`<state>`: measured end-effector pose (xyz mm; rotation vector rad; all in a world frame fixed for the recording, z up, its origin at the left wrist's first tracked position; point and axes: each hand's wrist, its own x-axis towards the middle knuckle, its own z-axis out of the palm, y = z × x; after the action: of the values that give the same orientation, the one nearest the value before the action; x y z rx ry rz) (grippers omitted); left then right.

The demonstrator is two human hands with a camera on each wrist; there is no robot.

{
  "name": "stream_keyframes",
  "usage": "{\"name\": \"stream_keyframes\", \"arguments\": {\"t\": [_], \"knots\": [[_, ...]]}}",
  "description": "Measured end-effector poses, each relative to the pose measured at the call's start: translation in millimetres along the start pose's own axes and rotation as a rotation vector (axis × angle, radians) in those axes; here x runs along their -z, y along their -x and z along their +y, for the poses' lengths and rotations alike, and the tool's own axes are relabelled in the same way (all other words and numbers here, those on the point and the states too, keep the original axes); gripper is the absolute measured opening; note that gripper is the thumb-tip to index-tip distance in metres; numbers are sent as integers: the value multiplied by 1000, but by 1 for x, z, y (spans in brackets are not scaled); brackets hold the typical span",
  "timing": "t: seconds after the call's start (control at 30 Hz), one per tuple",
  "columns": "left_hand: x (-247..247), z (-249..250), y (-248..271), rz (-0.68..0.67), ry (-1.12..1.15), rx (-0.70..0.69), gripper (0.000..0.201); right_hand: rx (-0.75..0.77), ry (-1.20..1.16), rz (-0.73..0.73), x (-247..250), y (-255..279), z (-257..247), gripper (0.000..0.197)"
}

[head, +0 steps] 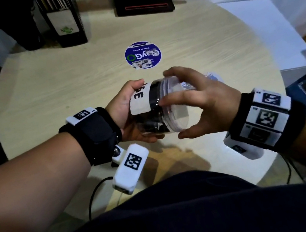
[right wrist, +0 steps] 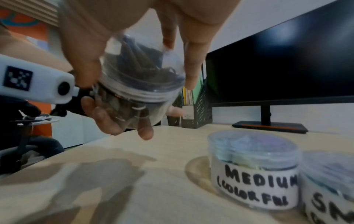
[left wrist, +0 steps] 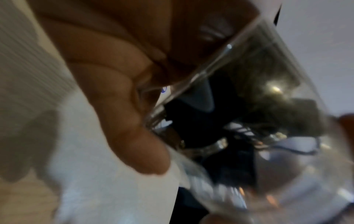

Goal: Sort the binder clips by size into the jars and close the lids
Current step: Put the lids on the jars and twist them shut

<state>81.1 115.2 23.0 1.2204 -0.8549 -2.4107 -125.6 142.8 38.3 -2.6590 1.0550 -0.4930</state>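
Note:
A clear jar (head: pixel 141 102) with a white label ending in "GE" lies tilted on its side above the table, gripped at its base by my left hand (head: pixel 127 114). Black binder clips (head: pixel 149 125) fill it; they also show through the wall in the left wrist view as binder clips (left wrist: pixel 220 128). A clear lid (head: pixel 176 111) sits on the jar's mouth, and my right hand (head: pixel 203 103) curls its thumb and fingers round the rim. In the right wrist view the lid (right wrist: pixel 141 91) covers the threaded neck.
A lidded jar labelled "MEDIUM (COLORFUL" (right wrist: pixel 252 174) and a jar starting "SM" (right wrist: pixel 329 189) stand on the table to the right. A round blue sticker (head: pixel 143 55), a monitor base (head: pixel 143 1) and a file holder (head: pixel 64 19) lie further back.

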Motion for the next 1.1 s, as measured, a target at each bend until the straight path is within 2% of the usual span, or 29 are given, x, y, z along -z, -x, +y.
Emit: {"name": "stream_keyframes", "arguments": {"t": [0.07,0.17,0.23,0.4,0.43,0.5,0.57,0.67,0.83,0.93,1.03,1.1], "knots": [[-9,0,0,-3,-24,-49,49,-214,-286,88,1,0,-3,79],[-17,0,-6,136,-171,-157,45,-622,-875,201,-9,-4,-7,73],[-19,0,-6,154,-236,-203,44,-751,-950,199,-12,-7,-2,78],[-11,-3,-8,164,-212,-261,42,-772,-910,-23,-8,-13,-1,96],[-9,-3,-10,159,-212,-267,46,-738,-897,-18,-8,-12,-3,97],[-12,-2,-7,128,-207,-262,40,-672,-834,52,-11,-9,-8,93],[-16,-1,-7,110,-199,-292,36,-669,-795,121,-13,-9,-10,85],[-24,3,-13,126,-121,-403,54,-724,-873,178,-18,-10,-9,85],[-6,-17,-22,80,-116,-516,71,-779,-940,99,-16,-15,-1,98],[0,-24,-25,72,-101,-543,71,-792,-957,15,-14,-18,4,92],[6,-16,-25,125,-268,-487,75,-806,-948,-93,-13,-19,8,90],[16,-7,-23,172,-612,-413,88,-774,-815,-141,-16,-18,9,95]]}}
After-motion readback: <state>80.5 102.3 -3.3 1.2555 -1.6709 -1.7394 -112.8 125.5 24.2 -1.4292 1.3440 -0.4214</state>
